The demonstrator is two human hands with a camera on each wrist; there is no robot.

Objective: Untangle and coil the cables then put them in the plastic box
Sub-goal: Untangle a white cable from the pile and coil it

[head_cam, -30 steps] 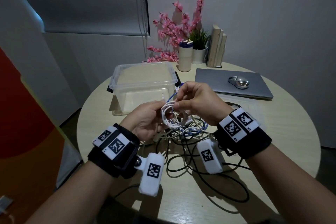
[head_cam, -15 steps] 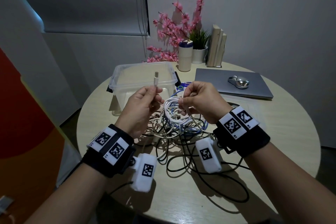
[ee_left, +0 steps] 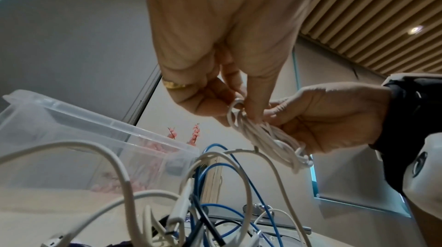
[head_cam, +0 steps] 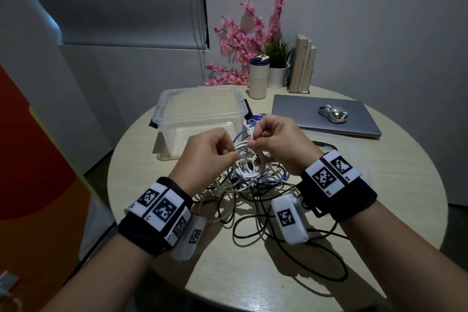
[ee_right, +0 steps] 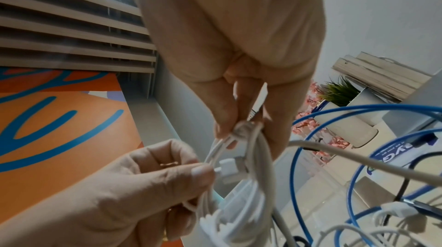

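A white cable (head_cam: 247, 159) is wound into a small coil and held above the tangle of cables (head_cam: 253, 197) on the round table. My right hand (head_cam: 255, 144) pinches the top of the coil (ee_right: 248, 137). My left hand (head_cam: 228, 153) pinches the cable's white plug end (ee_right: 229, 168) against the coil. In the left wrist view the coil (ee_left: 270, 137) hangs between both hands. The clear plastic box (head_cam: 162, 119) stands open just behind the hands. Blue (head_cam: 276, 180), black (head_cam: 316, 261) and grey cables lie knotted below.
A closed laptop (head_cam: 354, 129) with a silver mouse (head_cam: 333, 114) on it lies at the back right. A tumbler (head_cam: 257, 78), a potted plant (head_cam: 277, 76), books (head_cam: 302, 63) and pink flowers (head_cam: 243, 40) stand at the back. Black cable loops reach the table's front edge.
Half a second ago my left hand held the cable's plug end up near the box. It has since come down to the coil beside my right hand, which stayed on the coil.
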